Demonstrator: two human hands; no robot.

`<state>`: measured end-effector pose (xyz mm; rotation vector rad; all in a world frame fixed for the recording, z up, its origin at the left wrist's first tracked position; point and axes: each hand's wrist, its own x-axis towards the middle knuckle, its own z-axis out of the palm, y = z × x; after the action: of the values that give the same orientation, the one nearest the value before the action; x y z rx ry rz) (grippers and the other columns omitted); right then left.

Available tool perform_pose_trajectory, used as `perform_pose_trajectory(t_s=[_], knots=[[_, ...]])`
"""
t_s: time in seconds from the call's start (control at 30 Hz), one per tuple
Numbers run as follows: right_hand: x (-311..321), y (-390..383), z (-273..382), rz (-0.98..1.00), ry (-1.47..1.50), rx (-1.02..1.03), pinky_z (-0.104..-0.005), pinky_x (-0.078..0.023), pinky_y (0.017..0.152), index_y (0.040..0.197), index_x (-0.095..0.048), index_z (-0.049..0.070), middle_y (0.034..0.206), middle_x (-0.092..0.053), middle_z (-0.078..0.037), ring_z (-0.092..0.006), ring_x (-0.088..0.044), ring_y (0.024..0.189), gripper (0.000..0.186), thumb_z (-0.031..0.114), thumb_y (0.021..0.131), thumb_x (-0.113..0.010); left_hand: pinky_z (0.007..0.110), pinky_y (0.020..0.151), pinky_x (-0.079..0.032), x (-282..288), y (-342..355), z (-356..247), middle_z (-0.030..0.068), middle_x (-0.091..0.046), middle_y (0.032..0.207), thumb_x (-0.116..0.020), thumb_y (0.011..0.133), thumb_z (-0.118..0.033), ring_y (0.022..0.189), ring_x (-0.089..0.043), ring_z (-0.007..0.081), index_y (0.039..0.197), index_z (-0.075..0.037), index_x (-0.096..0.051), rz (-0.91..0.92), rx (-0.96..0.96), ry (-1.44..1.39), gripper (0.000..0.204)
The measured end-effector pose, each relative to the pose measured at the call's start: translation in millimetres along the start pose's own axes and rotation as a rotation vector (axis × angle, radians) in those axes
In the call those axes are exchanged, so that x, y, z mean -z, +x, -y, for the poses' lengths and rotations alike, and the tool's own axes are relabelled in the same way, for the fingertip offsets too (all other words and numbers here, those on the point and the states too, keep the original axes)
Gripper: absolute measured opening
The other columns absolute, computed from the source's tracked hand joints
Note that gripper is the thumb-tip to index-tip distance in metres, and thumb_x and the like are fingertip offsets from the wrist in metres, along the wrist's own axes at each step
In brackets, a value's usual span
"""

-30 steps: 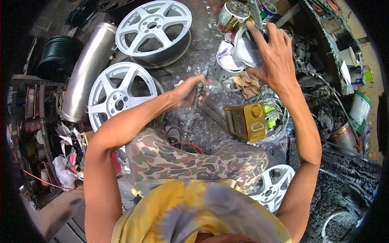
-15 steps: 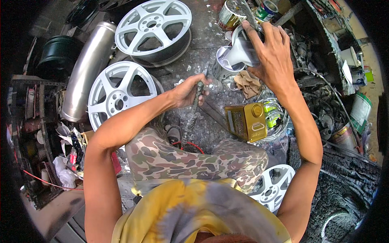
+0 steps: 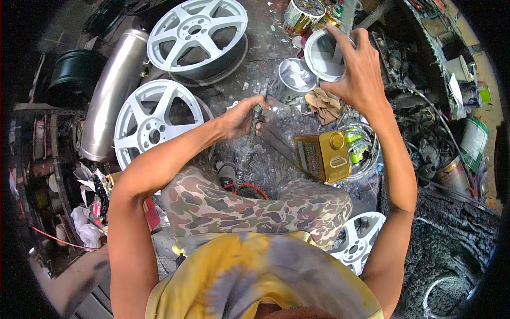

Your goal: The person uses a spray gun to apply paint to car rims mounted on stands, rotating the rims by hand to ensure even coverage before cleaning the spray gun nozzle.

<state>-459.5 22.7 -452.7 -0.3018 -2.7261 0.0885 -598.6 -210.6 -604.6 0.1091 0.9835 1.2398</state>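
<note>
My left hand (image 3: 245,117) is closed around the paint-crusted handle of a spray gun, with a crusted hose (image 3: 251,141) hanging from its lower end. Beyond that hand is a white cup (image 3: 297,74), white and grey inside; its join to the gun is hard to make out. My right hand (image 3: 361,69) grips a round paint can (image 3: 321,61) by its side, close to the cup's right. Greyish-white paint coats the can's inside. A flat strip (image 3: 348,18) stands at the can's far side, partly behind my fingers.
White wheel rims (image 3: 196,32) lie at left, beside a silver tank (image 3: 117,95). Closer to my legs stands a gold rectangular can (image 3: 324,157); crumpled brown paper (image 3: 323,105) lies beyond it. Paint tins (image 3: 303,16) stand at the back. Cluttered shelving (image 3: 446,69) is at right.
White paint was streaming from the tilted can into the cup; now the stream has stopped and the can is tipped back, its open mouth facing up. My left hand has barely moved.
</note>
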Motion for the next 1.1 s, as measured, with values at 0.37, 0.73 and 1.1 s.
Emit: perform_pose_trajectory(t_s=[0.37, 0.73, 1.1], knots=[[-165, -24, -92, -0.039, 0.444, -0.346, -0.0436, -0.047, 0.107, 0.148, -0.051, 0.016, 0.124, -0.052, -0.022, -0.0396, -0.055, 0.121, 0.107, 0.043, 0.054, -0.095, 0.033, 0.068, -0.045, 19, 1, 6, 0.0048, -0.056, 0.096, -0.061, 0.089, -0.026, 0.074, -0.051, 0.0158, 0.127, -0.012, -0.058, -0.054, -0.045, -0.021, 0.041], [-358, -83, -119, 0.087, 0.389, -0.666, -0.0544, -0.045, 0.108, 0.156, -0.037, 0.031, 0.136, -0.042, -0.025, -0.0480, -0.049, 0.130, 0.117, 0.054, 0.057, -0.094, 0.035, 0.082, -0.045, 13, -1, 1, 0.0067, -0.057, 0.116, -0.063, 0.085, -0.017, 0.097, -0.053, 0.0166, 0.140, -0.014, -0.048, -0.079, -0.224, 0.080, 0.058], [-175, -101, -53, 0.303, 0.383, -0.532, -0.0539, -0.039, 0.112, 0.154, -0.042, 0.010, 0.147, -0.048, -0.030, -0.0501, -0.047, 0.134, 0.097, 0.046, 0.076, -0.087, 0.037, 0.082, -0.044, -76, -79, -55, 0.0027, -0.062, 0.112, -0.065, 0.084, -0.017, 0.089, -0.053, 0.0169, 0.139, -0.017, -0.046, -0.140, -0.428, -0.323, 0.058]])
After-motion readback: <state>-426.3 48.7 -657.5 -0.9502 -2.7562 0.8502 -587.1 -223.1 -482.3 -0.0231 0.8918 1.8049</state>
